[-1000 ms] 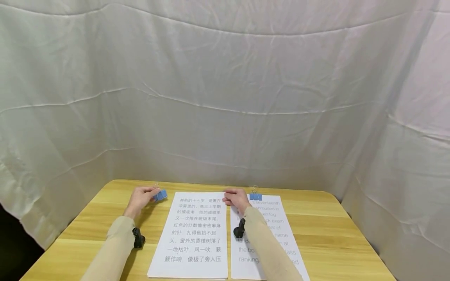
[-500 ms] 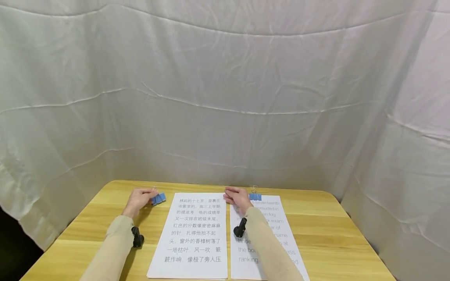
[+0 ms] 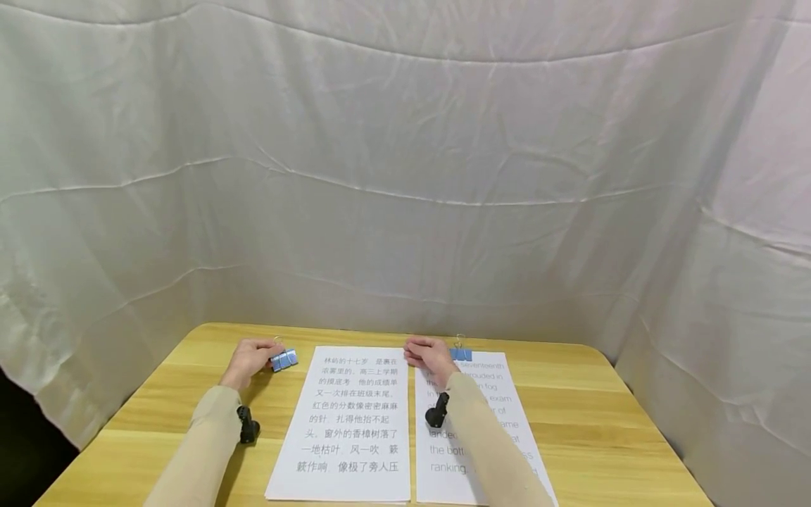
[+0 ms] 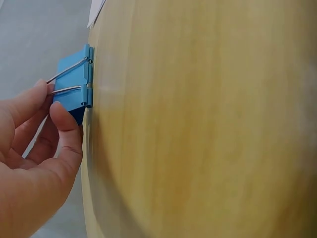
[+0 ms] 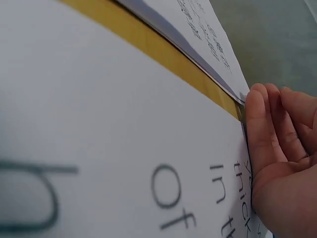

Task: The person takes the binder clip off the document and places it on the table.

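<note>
My left hand [image 3: 249, 360] grips a blue binder clip [image 3: 284, 360] near the far left of the table. In the left wrist view the clip [image 4: 74, 82] sits between thumb and fingers, its wire handles folded toward the hand. At the top right corner of a stack of paper [image 3: 355, 422] printed with Chinese text, my right hand [image 3: 432, 358] rests with nearly straight fingers. In the right wrist view the fingertips [image 5: 256, 99] meet that corner, and the thumb is apart from the sheets. Beneath the right forearm lies a second stack [image 3: 443, 451], printed in English.
Another blue binder clip [image 3: 461, 354] holds the top edge of the English stack. Both stacks lie side by side on the wooden table [image 3: 608, 429], a narrow gap between them. Pale fabric [image 3: 405, 246] hangs behind the table and along its sides.
The clip in my left hand has turned and come slightly lower and to the left. My right hand stays at the paper corner, its wrist shifting a little to the right.
</note>
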`<move>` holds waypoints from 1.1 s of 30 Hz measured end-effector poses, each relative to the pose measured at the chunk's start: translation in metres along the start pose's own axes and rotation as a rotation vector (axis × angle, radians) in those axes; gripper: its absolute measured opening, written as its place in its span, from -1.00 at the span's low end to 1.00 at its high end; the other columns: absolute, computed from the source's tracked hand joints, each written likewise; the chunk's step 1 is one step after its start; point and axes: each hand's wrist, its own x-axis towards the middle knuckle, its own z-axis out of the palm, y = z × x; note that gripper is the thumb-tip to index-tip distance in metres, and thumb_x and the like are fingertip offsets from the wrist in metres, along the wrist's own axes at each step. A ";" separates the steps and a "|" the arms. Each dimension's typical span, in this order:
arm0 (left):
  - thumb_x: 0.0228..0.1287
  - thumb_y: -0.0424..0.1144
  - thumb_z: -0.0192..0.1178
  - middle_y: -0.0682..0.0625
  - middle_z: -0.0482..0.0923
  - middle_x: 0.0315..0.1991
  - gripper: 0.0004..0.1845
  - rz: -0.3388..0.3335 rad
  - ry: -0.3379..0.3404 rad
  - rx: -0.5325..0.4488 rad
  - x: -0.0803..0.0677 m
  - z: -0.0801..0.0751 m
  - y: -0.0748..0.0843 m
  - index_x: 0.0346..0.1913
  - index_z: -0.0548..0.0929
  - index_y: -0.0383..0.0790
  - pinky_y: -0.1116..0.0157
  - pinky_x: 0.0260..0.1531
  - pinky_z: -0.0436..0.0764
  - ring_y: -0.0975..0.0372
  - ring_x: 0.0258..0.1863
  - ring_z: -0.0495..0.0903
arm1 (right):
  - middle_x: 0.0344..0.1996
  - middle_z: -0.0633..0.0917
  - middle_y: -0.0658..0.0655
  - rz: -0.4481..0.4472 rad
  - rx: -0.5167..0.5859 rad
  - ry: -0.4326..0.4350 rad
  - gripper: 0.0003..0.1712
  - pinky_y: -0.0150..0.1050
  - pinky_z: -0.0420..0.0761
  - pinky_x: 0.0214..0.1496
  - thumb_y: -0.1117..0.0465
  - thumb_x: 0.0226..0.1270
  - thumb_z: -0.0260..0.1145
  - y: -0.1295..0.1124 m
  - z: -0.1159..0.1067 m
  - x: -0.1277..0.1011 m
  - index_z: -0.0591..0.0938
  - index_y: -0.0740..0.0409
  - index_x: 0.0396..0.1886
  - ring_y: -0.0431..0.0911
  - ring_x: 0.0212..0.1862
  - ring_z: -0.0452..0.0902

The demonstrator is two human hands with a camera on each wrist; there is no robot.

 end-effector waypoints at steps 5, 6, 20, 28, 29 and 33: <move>0.39 -0.20 0.21 -0.37 0.49 0.16 -0.58 0.013 -0.010 -0.004 0.001 0.000 0.000 0.13 0.59 -0.48 0.39 -0.31 0.58 0.23 -0.26 0.54 | -0.06 0.72 0.30 0.007 -0.041 -0.015 -0.54 -0.27 0.70 -0.08 0.31 0.34 0.33 -0.003 -0.011 -0.003 0.54 0.41 0.19 -0.15 -0.20 0.70; 0.38 -0.20 0.22 -0.37 0.49 0.17 -0.57 0.018 -0.012 -0.007 0.002 -0.001 -0.001 0.14 0.58 -0.49 0.39 -0.33 0.57 0.24 -0.28 0.53 | -0.06 0.72 0.29 0.005 -0.050 -0.021 -0.54 -0.27 0.70 -0.08 0.30 0.34 0.32 -0.004 -0.014 -0.004 0.54 0.41 0.19 -0.15 -0.19 0.70; 0.34 -0.07 0.26 -0.20 0.57 0.09 -0.58 0.031 0.268 -0.118 -0.006 0.009 0.018 0.11 0.63 -0.29 0.24 -0.09 0.53 0.04 0.04 0.52 | -0.03 0.70 0.35 -0.001 -0.138 -0.060 -0.56 -0.23 0.70 -0.06 0.31 0.34 0.32 -0.017 -0.042 -0.023 0.55 0.44 0.16 -0.10 -0.17 0.72; 0.29 -0.08 0.31 -0.04 0.59 -0.10 -0.65 0.077 0.321 -0.179 -0.009 0.024 0.039 0.02 0.67 -0.25 0.41 -0.29 0.50 0.15 -0.14 0.51 | 0.03 0.67 0.36 -0.002 -0.236 -0.097 -0.56 -0.19 0.70 -0.03 0.25 0.34 0.33 -0.023 -0.051 -0.030 0.57 0.39 0.14 0.02 -0.06 0.70; 0.29 -0.10 0.31 -0.05 0.60 -0.10 -0.65 0.088 0.309 -0.173 -0.009 0.027 0.041 0.02 0.67 -0.25 0.42 -0.29 0.50 0.16 -0.15 0.51 | 0.03 0.67 0.35 -0.006 -0.247 -0.096 -0.56 -0.19 0.69 -0.03 0.26 0.34 0.33 -0.024 -0.052 -0.031 0.57 0.39 0.14 0.03 -0.04 0.70; 0.30 -0.13 0.31 -0.11 0.61 -0.08 -0.67 0.115 0.241 -0.128 -0.009 0.037 0.048 0.02 0.67 -0.27 0.41 -0.27 0.53 0.12 -0.15 0.55 | 0.06 0.64 0.38 -0.026 -0.264 -0.096 -0.56 -0.19 0.69 -0.01 0.27 0.35 0.32 -0.026 -0.057 -0.033 0.55 0.41 0.15 0.04 -0.01 0.67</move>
